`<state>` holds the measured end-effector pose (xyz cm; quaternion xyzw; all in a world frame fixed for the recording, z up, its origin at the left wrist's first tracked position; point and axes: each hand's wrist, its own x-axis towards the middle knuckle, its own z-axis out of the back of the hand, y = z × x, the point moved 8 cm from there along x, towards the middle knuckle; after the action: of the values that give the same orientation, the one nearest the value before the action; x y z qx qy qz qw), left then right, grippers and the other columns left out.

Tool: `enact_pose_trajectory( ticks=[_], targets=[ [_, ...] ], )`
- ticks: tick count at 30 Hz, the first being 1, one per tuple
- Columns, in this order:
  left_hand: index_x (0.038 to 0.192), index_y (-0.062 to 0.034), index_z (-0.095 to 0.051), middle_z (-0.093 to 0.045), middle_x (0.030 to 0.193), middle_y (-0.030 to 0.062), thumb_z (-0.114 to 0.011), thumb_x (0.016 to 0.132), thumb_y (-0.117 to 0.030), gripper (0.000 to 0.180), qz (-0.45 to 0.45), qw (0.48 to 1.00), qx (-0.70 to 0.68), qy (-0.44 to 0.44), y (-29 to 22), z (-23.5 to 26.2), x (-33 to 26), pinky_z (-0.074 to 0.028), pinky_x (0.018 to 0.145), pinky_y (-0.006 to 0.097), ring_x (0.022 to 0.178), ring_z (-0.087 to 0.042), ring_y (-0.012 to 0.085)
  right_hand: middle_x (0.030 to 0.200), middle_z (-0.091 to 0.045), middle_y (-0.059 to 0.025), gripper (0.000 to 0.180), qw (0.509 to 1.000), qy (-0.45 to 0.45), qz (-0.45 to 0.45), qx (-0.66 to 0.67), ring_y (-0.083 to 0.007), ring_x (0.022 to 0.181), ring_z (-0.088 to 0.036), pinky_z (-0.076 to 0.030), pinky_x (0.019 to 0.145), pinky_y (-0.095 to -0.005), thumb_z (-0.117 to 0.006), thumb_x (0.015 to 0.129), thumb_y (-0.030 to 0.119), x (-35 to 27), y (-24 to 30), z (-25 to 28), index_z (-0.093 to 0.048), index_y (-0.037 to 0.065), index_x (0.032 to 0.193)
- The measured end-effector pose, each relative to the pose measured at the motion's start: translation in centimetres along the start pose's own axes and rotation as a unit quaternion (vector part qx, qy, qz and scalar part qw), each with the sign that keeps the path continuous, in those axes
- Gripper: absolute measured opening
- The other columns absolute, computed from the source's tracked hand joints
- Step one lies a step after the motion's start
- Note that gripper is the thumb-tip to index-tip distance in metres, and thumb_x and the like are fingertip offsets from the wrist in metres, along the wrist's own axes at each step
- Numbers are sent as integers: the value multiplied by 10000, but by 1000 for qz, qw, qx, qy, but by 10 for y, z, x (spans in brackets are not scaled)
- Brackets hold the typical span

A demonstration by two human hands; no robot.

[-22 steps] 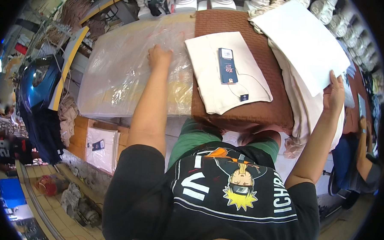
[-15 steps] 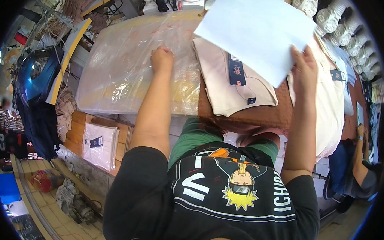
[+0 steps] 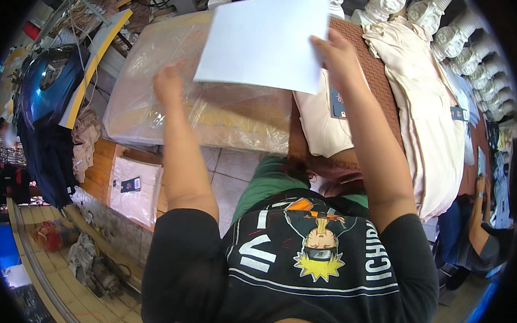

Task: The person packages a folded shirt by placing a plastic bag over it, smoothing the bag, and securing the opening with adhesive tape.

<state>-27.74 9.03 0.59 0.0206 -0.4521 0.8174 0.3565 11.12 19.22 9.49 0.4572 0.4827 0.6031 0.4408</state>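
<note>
White sheet (image 3: 260,46) gripped at its right edge by the right hand (image 3: 337,56), above the clear plastic (image 3: 139,107).
It looks light, thin and fairly stiff, likely paper or thin card, apt to flex or crease if squeezed hard; it should handle best pinched at the edges, with the left edge a good second hold, and the smooth plastic may let it slide. Its long axis appears to run left to right, a broad edge facing near, its right end beside the folded cream shirt (image 3: 313,120). The left hand (image 3: 168,83) is curled over the plastic, apart from the sheet; whether it pinches the film I cannot tell.
</note>
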Motion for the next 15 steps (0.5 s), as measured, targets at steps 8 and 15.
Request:
enact_pose_trajectory(
  ticks=[8, 15],
  targets=[
    [1366, -147, -441, -366, 1434, 148, -606, 729, -650, 828, 49, 956, 221, 189, 82, -13, -4, -204, 1075, 539, 1356, -254, 358, 1014, -640, -231, 511, 936, -3, 16, -351, -327, 919, -642, -506, 820, -376, -718, 745, 257, 39, -75, -123, -567, -41, 1131],
    [1401, -156, -381, -254, 1497, 121, -675, 682, -621, 905, 79, 959, 225, 150, 90, -4, -21, -151, 1077, 587, 1396, -146, 337, 1088, -604, -270, 772, 948, 99, -216, -214, -378, 1006, -608, -520, 824, -441, -816, 653, 282, 40, -99, -145, -463, -119, 1210]
  ],
)
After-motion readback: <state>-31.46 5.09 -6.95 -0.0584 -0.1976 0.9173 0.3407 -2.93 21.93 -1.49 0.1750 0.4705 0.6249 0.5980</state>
